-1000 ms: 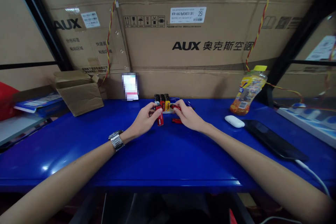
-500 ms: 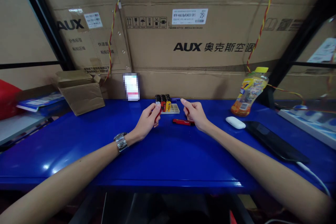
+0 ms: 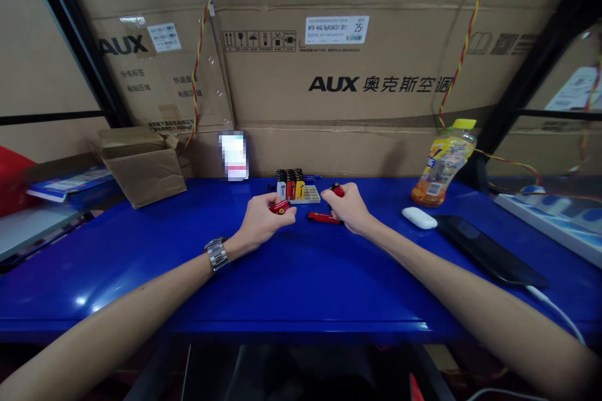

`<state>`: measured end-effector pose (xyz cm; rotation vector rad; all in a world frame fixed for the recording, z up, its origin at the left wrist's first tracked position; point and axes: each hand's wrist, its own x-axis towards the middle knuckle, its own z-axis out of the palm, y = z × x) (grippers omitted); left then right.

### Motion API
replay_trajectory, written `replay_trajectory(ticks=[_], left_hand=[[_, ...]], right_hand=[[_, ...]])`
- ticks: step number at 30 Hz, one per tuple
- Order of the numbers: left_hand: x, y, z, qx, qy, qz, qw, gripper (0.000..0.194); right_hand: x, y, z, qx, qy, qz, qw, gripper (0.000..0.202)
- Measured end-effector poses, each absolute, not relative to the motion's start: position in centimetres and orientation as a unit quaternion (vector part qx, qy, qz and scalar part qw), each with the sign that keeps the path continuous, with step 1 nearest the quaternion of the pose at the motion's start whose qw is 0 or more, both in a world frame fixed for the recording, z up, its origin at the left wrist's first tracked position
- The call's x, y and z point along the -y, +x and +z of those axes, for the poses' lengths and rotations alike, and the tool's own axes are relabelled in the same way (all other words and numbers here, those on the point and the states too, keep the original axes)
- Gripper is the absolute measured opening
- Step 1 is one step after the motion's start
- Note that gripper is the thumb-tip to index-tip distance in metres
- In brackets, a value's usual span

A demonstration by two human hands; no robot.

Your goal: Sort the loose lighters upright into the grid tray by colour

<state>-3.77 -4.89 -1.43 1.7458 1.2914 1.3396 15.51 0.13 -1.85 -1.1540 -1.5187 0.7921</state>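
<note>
One red lighter (image 3: 281, 207) is held near the tray (image 3: 311, 194) in the left hand (image 3: 261, 219); a second red lighter (image 3: 337, 190) is gripped in the right hand (image 3: 352, 208), one end exposed. Both are judged light, stiff and smooth-cased, best pinched at mid-body. The hands are held apart above the blue surface (image 3: 282, 291), fingers curled, forearms extended and angled inward.
</note>
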Motion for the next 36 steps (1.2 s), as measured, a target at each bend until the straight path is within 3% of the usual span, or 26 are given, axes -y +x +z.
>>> replay_trajectory(ticks=[10,17,22,25,30,36], left_hand=[[4.6,-3.9,-1.7,-0.489,0.655,0.51,0.269,0.029],[4.5,-3.7,-1.1,-0.482,0.617,0.529,0.327,0.043],[3.9,-4.2,-1.7,-0.477,0.627,0.537,0.3,0.042],[3.8,-4.4,-1.8,-0.469,0.639,0.534,0.294,0.04],[3.8,-4.5,-1.9,-0.478,0.647,0.523,0.282,0.04],[3.5,-4.7,-2.3,-0.473,0.652,0.522,0.28,0.039]], right_hand=[[0.0,15.6,-1.7,0.638,-0.482,0.311,0.513,0.034],[-0.2,16.1,-1.3,0.641,-0.419,0.427,0.481,0.042],[-2.2,16.2,-1.1,0.603,-0.348,0.516,0.499,0.047],[-4.2,16.1,-1.5,0.621,-0.352,0.483,0.507,0.04],[-8.3,15.2,-2.5,0.68,-0.379,0.324,0.537,0.035],[-12.2,13.3,-3.6,0.673,-0.422,0.263,0.547,0.024]])
